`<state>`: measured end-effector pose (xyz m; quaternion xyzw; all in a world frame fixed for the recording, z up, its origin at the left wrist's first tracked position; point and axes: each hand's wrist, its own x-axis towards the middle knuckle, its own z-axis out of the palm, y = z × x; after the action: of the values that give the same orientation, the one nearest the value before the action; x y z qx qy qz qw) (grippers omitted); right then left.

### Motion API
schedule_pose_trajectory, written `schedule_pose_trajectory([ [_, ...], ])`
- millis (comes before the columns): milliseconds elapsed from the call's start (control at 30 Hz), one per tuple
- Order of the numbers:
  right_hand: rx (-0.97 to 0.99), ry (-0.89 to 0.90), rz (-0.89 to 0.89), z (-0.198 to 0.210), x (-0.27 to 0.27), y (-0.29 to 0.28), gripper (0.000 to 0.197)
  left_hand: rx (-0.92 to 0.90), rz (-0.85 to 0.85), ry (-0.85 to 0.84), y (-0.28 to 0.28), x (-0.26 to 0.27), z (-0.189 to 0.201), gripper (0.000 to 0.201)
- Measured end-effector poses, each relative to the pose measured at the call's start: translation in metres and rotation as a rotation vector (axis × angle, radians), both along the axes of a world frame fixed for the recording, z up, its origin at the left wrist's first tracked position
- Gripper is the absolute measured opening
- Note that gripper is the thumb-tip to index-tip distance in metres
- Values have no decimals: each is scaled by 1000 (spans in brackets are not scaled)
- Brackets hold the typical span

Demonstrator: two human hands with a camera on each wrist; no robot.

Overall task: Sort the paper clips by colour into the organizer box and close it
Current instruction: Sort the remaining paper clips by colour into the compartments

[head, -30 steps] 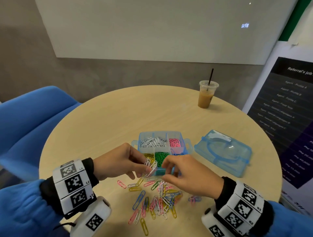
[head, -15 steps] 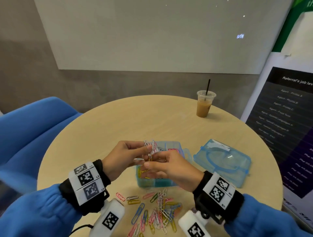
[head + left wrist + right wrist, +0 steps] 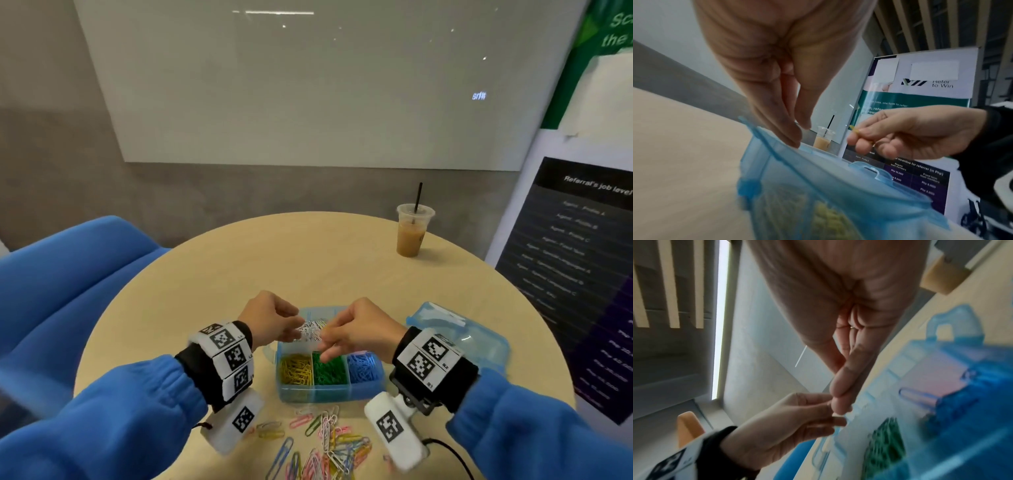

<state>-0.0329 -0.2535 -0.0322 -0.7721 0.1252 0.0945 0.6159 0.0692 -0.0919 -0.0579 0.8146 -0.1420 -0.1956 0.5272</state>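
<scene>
my hands meet over the back row of the open organizer box on the round table. its front row holds yellow clips in the left compartment, green clips in the middle 1 and blue clips in the right 1; white clips lie in the back row under my fingers, and the right wrist view shows a blurred pink compartment further back. my left hand has its thumb and fingers drawn together above the white clips; i cannot tell whether it holds any. my right hand is curled, pinching a small yellow clip between thumb and forefinger, as the left wrist view shows. the box's lid lies flat just to the right of the box, detached. loose mixed clips are scattered on the table in front of the box, between my wrists.

1 second ago both hands worked low at the box's near edge, pinching a bunch of clips; half a second ago they had lifted it over the box; now they have parted slightly above the back row.

an iced coffee cup with a black straw stands at the far right of the table. a blue chair sits at left, a whiteboard on the grey wall behind, and a dark poster at right.
</scene>
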Motion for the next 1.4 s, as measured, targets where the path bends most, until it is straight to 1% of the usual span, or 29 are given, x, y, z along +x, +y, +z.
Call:
schedule_pose_trajectory([
  [100,-62,-34,-39,2,-5,-10,14,83,-40,-123,2,2,-2,25],
  [167,-82,-71,-80,7,-8,-18,14,180,-112,-274,2,5,2,19],
  [267,-89,-107,-127,13,-12,-25,17,381,-303,-527,-5,6,15,15],
  [367,-126,-115,-111,14,-18,-26,16,632,-480,-690,-24,4,27,14],
  [433,-137,-115,-95,13,-22,-25,14,789,-649,-747,-38,3,32,20],
  [500,-141,-119,-86,12,-26,-25,13,883,-795,-768,-50,4,32,23],
  [567,-144,-123,-77,10,-29,-27,13,951,-876,-825,-57,8,29,22],
  [633,-146,-123,-68,9,-32,-29,13,992,-900,-872,-59,15,23,18],
  [700,-144,-124,-57,9,-35,-32,15,956,-870,-846,-57,23,20,13],
  [833,-139,-133,-50,9,-38,-36,17,718,-766,-636,-47,36,22,14],
  [900,-139,-134,-41,8,-36,-37,17,609,-745,-585,-41,42,20,12],
  [967,-125,-134,-26,7,-34,-35,14,539,-733,-547,-37,45,17,11],
  [1067,-87,-157,2,7,-33,-26,7,494,-721,-520,-33,48,15,10],
  [1200,-16,-179,59,2,-27,-2,14,484,-697,-503,-33,47,18,7],
  [1233,-49,-175,99,-1,-25,4,18,491,-685,-505,-33,46,19,6],
  [1300,-205,-180,171,-5,-21,10,22,490,-668,-517,-33,45,22,5],
  [1333,-295,-207,171,-6,-21,10,21,483,-664,-531,-32,44,24,5],
  [1400,-418,-270,108,-4,-19,4,16,454,-657,-567,-30,42,27,4],
])
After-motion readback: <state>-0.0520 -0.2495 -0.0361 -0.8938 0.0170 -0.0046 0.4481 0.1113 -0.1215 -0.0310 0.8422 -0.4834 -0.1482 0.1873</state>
